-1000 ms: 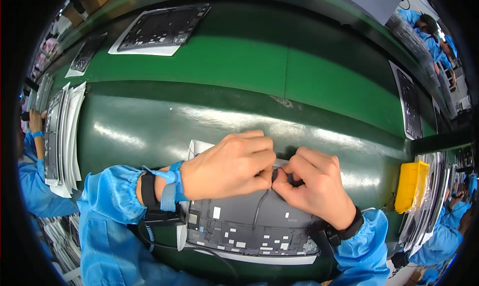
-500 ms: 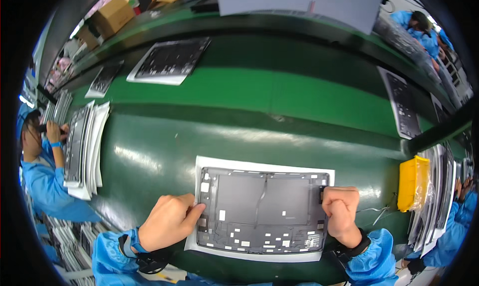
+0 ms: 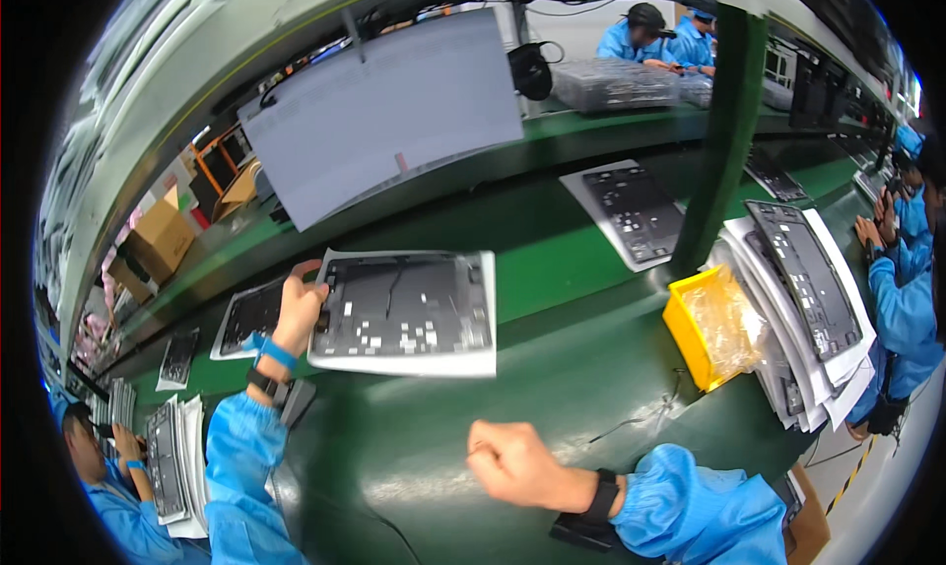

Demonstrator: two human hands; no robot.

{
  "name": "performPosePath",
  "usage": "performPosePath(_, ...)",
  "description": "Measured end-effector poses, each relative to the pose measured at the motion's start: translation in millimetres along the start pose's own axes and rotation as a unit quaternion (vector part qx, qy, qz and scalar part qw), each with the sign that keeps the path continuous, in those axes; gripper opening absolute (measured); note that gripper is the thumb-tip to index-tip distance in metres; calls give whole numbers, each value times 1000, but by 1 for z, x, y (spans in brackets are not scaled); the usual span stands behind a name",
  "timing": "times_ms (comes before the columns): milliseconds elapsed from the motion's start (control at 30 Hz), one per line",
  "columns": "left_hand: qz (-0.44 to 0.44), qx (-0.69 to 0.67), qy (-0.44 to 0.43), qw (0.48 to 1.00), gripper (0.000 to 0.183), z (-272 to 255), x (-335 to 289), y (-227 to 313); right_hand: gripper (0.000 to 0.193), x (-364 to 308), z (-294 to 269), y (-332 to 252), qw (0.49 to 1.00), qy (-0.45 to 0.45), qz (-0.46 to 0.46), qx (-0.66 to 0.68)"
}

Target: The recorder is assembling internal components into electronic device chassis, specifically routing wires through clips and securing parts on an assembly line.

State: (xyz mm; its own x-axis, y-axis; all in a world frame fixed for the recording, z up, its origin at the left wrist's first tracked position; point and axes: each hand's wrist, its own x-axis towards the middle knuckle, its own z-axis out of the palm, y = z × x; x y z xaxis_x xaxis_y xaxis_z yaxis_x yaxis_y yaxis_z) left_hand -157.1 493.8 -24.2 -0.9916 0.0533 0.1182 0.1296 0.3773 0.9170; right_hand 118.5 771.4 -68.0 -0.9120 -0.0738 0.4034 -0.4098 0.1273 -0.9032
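A black tablet housing (image 3: 405, 306) with small white patches lies over a white sheet (image 3: 480, 358), which shows along its edges. My left hand (image 3: 299, 312) grips the housing's left edge, fingers closed. Both are at the bright green strip beyond the darker tabletop. Over the near tabletop, my right hand (image 3: 512, 463) is closed in a fist, apart from the housing. Its inner side is hidden, so I cannot see whether anything is in it. Black straps circle both wrists, and a blue band is on the left one.
Similar housings on sheets lie at the left (image 3: 258, 314) and right (image 3: 633, 210). A yellow bin (image 3: 690, 333) with clear plastic stands beside stacked housings (image 3: 813, 289). A green post (image 3: 719, 141) rises behind it. Co-workers in blue sit at both sides. A thin cable (image 3: 636, 422) lies on the table.
My left hand has carried the housing and sheet forward from the near table to the green strip. My right hand has come away from the housing's right edge. The view has swung right.
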Motion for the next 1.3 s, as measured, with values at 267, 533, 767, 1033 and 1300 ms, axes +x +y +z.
performPosePath(267,30,471,118,874,56,56,112,-45,16,5,15,8,993,-59,-97,40)
performPosePath(533,105,323,-238,910,49,295,77,99,29,-3,7,7,984,-138,-102,-45)
performPosePath(767,-171,183,-350,903,36,391,101,108,30,-15,32,16,978,-141,-136,-71)
performPosePath(1033,-120,-86,-298,943,20,359,56,128,28,-10,-3,11,971,-143,-168,-95)
performPosePath(1300,-165,-386,-201,885,19,160,-55,102,26,-17,-6,3,968,-139,-188,-88)
